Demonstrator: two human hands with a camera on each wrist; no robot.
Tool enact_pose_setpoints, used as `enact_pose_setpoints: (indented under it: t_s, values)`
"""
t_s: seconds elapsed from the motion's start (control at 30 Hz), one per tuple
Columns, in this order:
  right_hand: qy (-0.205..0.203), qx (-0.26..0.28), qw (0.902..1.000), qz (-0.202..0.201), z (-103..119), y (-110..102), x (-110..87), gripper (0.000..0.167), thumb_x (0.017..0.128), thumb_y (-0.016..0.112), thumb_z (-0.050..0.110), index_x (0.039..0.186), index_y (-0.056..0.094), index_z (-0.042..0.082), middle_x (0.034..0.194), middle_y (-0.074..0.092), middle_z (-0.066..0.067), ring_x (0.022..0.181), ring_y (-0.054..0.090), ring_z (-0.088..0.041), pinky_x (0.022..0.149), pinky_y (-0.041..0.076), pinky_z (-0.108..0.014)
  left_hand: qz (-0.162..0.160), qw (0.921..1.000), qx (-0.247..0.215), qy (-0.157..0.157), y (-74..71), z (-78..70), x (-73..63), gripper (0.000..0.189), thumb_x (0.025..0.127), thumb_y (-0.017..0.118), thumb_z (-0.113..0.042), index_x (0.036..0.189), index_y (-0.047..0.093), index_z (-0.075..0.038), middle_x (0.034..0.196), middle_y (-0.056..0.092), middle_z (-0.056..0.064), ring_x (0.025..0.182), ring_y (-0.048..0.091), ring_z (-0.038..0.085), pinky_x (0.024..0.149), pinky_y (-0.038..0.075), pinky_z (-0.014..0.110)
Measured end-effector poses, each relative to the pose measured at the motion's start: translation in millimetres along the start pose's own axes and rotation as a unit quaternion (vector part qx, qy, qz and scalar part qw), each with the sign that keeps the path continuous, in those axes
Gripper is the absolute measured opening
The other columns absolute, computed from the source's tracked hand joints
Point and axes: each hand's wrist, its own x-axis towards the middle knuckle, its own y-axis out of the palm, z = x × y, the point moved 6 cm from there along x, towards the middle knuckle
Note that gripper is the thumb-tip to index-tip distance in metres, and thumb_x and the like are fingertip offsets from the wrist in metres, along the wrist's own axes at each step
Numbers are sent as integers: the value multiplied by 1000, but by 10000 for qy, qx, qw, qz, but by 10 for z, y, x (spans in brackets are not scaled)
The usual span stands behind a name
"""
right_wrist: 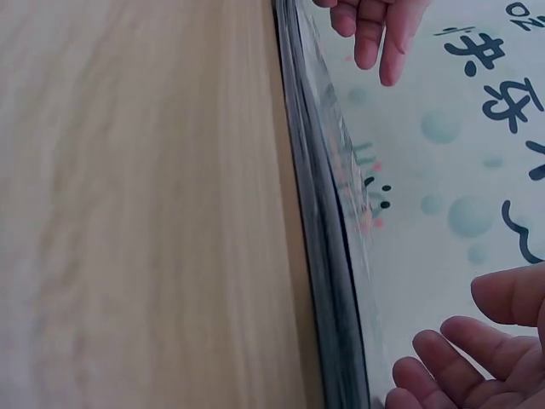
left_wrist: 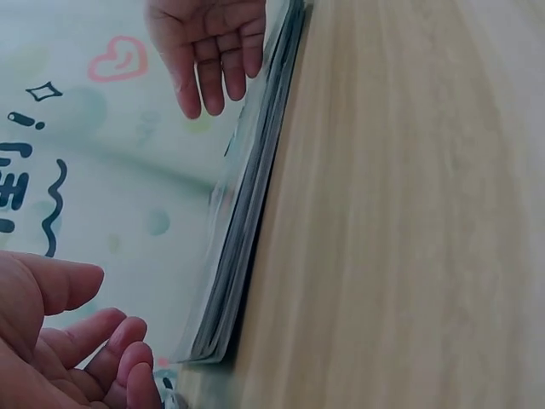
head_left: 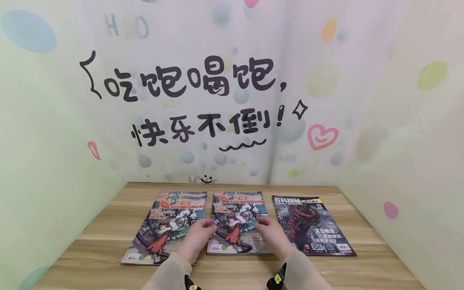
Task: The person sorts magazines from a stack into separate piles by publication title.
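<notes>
A comic magazine (head_left: 232, 231) with a red-clad figure on its cover lies flat on the wooden table, between my two hands. At its left edge is my left hand (head_left: 197, 240), fingers relaxed and palm turned inward. My right hand (head_left: 274, 237) overlaps the cover's right side in the head view, its fingers loosely bent. Both wrist views show layered page edges (left_wrist: 255, 196) along the near side, so several copies seem stacked here. In the left wrist view the left hand's fingers (left_wrist: 128, 358) curve gently around nothing; the right hand (left_wrist: 213, 51) hangs with fingers extended.
Left of the middle pile lie overlapping magazines (head_left: 163, 233) with the same cover. On the right is a dark science magazine (head_left: 308, 225), tilted slightly. Printed curtain walls (head_left: 232, 169) enclose the table (head_left: 108, 225) at the back and sides.
</notes>
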Motion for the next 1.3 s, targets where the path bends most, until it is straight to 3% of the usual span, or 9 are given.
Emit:
enact_pose_setpoints:
  t_s: [0.4, 0.57, 0.7, 0.93, 1.3]
  values:
    - [331, 194, 9987, -345, -187, -121, 7, 41, 93, 59, 13, 129, 55, -5, 124, 57, -23, 113, 54, -35, 92, 46, -50, -133, 9999, 79, 41, 133, 42, -6, 37, 93, 59, -11, 125, 57, 7, 114, 61, 18, 104, 57, 29, 87, 50, 45]
    - [285, 240, 9985, -413, -228, -142, 0, 42, 91, 61, 9, 128, 54, -8, 118, 59, -21, 108, 55, -31, 87, 49, -44, -202, 9996, 172, 90, 133, 45, -15, 35, 90, 62, -10, 121, 61, 6, 116, 58, 20, 106, 54, 32, 88, 48, 47]
    - [154, 152, 9987, -460, -248, -159, -5, 43, 88, 65, 7, 125, 55, -11, 112, 61, -20, 100, 55, -28, 80, 51, -40, -279, 9990, 303, 166, 131, 55, -22, 37, 83, 64, 0, 120, 62, 6, 124, 53, 25, 113, 49, 37, 94, 45, 51]
    - [-71, -474, 9967, -660, -256, -178, -11, 45, 82, 67, 1, 123, 57, -13, 122, 58, -28, 111, 54, -36, 94, 44, -51, -670, 9939, 822, 308, 131, 96, -31, 47, 71, 68, 9, 118, 64, 6, 126, 49, 29, 116, 47, 46, 97, 41, 55]
    - [-160, -1411, 9851, -973, -239, -184, -52, 44, 81, 69, 6, 121, 60, -11, 117, 58, -29, 112, 53, -43, 97, 41, -54, -870, 9893, 1140, 254, 145, 116, -56, 53, 72, 70, 2, 124, 60, 7, 126, 49, 31, 117, 45, 49, 98, 38, 58]
